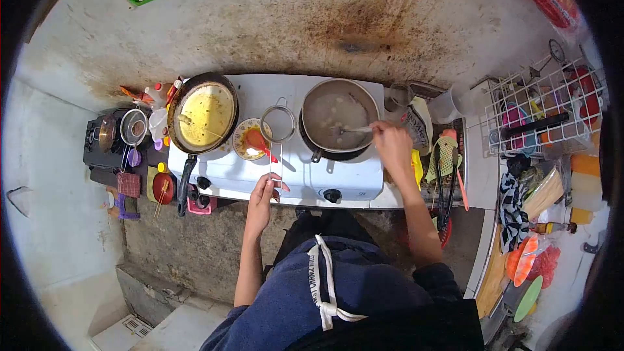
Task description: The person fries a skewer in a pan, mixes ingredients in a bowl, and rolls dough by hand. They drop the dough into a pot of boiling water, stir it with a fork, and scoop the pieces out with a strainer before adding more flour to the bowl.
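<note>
Fingers of the left hand (261,197) pinch the thin handle of a strainer (278,125), while the right hand (392,145) grips a utensil (356,129) dipping into a pot (340,80) of cloudy liquid. The strainer's long axis runs forward from the person, its round mesh pointing toward the wall (292,32), between a bowl (236,142) and the pot; whether the mesh touches the stove cannot be told. The utensil lies nearly crosswise, pointing left over the pot's right rim, its far end under the liquid.

On the white stove (292,179), bare top shows along the front and behind the strainer. The bowl, with a red spoon (260,142) in it, sits just beside a frying pan (172,116) of yellow liquid, leaving little room there. The pot stands near the stove's right edge. Brown stains mark the wall; the floor (195,244) is grey.
</note>
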Available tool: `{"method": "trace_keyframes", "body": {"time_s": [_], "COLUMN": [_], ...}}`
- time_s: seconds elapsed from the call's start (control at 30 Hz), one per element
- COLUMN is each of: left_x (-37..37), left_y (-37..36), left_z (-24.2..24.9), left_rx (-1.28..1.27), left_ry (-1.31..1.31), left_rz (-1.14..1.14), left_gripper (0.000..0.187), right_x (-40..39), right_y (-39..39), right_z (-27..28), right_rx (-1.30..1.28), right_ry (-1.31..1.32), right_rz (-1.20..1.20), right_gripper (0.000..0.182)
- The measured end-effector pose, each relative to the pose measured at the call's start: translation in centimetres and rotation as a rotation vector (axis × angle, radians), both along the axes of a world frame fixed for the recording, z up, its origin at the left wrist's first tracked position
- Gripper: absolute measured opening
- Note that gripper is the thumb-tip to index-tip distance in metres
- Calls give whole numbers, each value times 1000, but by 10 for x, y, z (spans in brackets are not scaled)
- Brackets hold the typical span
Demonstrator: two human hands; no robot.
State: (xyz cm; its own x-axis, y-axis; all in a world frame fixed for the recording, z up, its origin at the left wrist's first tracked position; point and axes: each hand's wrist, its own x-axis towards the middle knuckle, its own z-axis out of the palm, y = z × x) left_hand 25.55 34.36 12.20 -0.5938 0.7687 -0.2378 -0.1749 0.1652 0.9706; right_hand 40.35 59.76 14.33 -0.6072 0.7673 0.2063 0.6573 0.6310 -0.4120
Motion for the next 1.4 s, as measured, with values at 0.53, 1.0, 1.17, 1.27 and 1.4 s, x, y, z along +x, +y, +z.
{"method": "trace_keyframes", "body": {"time_s": [0.53, 1.0, 1.17, 1.27, 1.4], "left_x": [0, -5, -4, -4, -7], "left_y": [6, -6, -3, 0, 3], "left_z": [0, -3, -3, 0, -5], "left_rx": [-14, -27, -8, 4, 9], "left_ry": [37, 45, 16, -9, 43], "left_rz": [-21, 29, 42, 49, 27], "left_gripper": [30, 32, 31, 30, 31], "right_x": [-36, -35, -24, -11, 7], "right_y": [27, 17, 15, 23, 30], "right_z": [-19, -13, 0, -11, -23], "right_rx": [80, -13, -60, -115, -152], "right_ry": [-232, -171, -17, 53, 64], "right_rz": [36, 110, 84, 78, 81], "right_gripper": [23, 23, 20, 22, 23]}}
